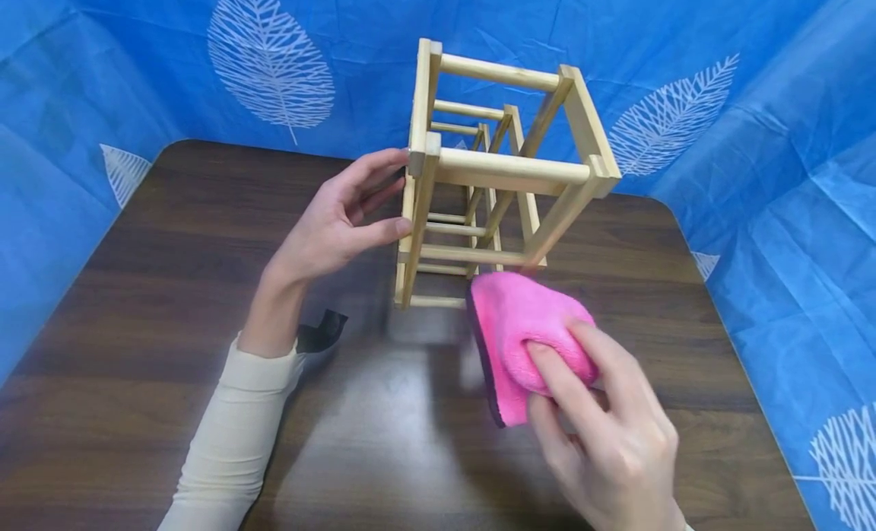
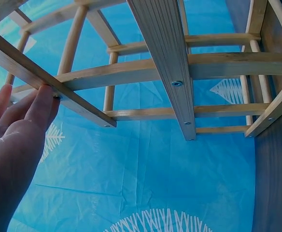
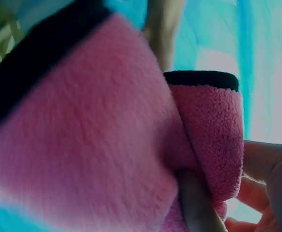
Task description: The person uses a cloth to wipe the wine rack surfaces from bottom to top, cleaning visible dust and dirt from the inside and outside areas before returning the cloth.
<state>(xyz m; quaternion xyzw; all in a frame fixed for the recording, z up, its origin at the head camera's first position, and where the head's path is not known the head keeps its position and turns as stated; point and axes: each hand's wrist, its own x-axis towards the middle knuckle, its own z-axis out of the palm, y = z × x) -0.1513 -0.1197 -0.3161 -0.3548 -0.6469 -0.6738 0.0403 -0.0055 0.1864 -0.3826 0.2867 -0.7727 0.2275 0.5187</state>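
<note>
A tiered rack of pale wood (image 1: 513, 166), made of slats and round rungs, stands upright on the table. At its left side, my left hand (image 1: 335, 219) holds the frame, thumb and fingertips against the wood. The left wrist view shows the fingertips of this hand (image 2: 22, 130) on a slat of the rack (image 2: 170, 72). A pink plush cloth (image 1: 527, 333) with a dark border is bunched in my right hand (image 1: 616, 432), just in front of the rack's lower right part. In the right wrist view the cloth (image 3: 107, 121) hides much of the rack.
The dark wood-grain table (image 1: 383, 447) has rounded back corners. Blue sheeting with white leaf prints (image 1: 376, 29) hangs behind it and along both sides. A black strap end (image 1: 325, 329) sticks out beside the left wrist.
</note>
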